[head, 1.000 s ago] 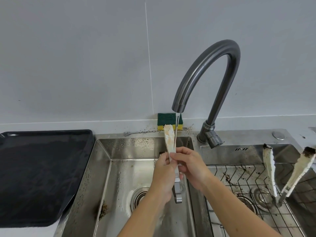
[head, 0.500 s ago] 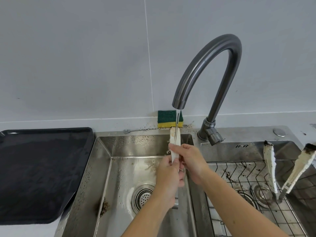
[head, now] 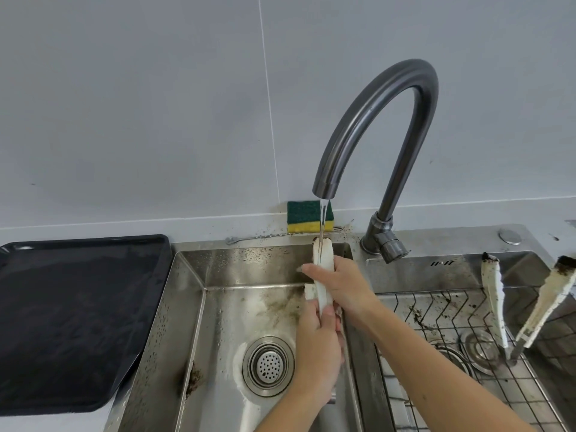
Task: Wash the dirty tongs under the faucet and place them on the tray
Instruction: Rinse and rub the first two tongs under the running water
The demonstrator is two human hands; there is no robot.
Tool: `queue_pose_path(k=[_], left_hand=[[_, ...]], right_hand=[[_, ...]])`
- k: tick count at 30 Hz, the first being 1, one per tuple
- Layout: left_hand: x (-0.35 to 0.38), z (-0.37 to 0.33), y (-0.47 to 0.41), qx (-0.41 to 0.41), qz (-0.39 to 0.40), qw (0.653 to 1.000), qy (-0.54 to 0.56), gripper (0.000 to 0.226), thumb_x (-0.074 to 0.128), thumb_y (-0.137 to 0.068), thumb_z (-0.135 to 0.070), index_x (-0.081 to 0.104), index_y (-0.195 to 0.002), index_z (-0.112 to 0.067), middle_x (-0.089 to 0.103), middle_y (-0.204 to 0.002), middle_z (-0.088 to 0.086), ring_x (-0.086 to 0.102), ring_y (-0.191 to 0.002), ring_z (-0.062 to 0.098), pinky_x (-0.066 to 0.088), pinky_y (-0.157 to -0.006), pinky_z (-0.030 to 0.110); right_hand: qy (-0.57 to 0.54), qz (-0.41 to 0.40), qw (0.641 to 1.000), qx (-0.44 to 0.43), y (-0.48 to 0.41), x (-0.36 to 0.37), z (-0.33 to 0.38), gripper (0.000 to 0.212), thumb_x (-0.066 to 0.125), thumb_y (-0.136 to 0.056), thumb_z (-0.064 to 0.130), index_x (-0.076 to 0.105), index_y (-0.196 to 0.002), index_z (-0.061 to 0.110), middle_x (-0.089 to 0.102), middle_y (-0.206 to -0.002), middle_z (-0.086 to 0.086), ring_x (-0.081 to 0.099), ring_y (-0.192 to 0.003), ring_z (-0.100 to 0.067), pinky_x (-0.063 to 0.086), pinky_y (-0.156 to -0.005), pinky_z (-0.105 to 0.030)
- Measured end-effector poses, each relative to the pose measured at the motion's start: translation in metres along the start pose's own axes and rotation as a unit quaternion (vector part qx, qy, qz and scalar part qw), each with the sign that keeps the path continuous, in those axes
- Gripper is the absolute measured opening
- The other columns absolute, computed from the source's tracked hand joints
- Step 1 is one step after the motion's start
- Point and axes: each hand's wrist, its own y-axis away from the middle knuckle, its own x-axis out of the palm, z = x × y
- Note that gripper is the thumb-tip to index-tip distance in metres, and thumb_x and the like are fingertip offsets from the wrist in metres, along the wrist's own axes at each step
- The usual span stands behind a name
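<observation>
White tongs with brown stains stand upright over the left sink basin, their tip under the thin water stream from the dark curved faucet. My left hand grips the lower part of the tongs. Higher up, my right hand wraps around the middle of them. A second pair of dirty white tongs leans open in the right basin on a wire rack. The black tray lies on the counter left of the sink.
A green and yellow sponge stands against the wall behind the sink. A thin metal utensil lies on the sink's back ledge. The left basin has a round drain strainer and brown grime patches.
The tongs have dropped lower under the stream. My right hand has slid up along them toward the tip, and my left hand has shifted down the handle.
</observation>
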Motion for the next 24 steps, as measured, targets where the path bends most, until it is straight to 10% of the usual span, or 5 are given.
queue_pose_path(k=[9, 24], left_hand=[[0.003, 0.008, 0.001, -0.016, -0.004, 0.999, 0.048, 0.022, 0.037, -0.101, -0.014, 0.043, -0.080, -0.010, 0.042, -0.059, -0.001, 0.033, -0.038, 0.006, 0.028, -0.038, 0.022], [-0.010, -0.027, -0.039, 0.037, 0.011, 0.999, 0.022, 0.014, 0.055, -0.094, -0.019, 0.052, -0.103, -0.009, 0.068, -0.081, 0.014, 0.066, -0.071, 0.022, 0.057, -0.068, 0.038]], right_hand=[[0.126, -0.053, 0.991, 0.001, -0.012, 0.007, 0.000, 0.055, 0.029, -0.095, 0.055, 0.036, -0.055, 0.017, 0.031, -0.048, 0.004, 0.026, -0.040, -0.007, 0.022, -0.041, -0.020], [0.061, 0.110, 0.990, -0.067, -0.011, -0.018, 0.012, 0.042, 0.056, -0.092, 0.031, 0.055, -0.051, 0.025, 0.052, -0.047, 0.009, 0.046, -0.042, -0.006, 0.037, -0.045, -0.017]])
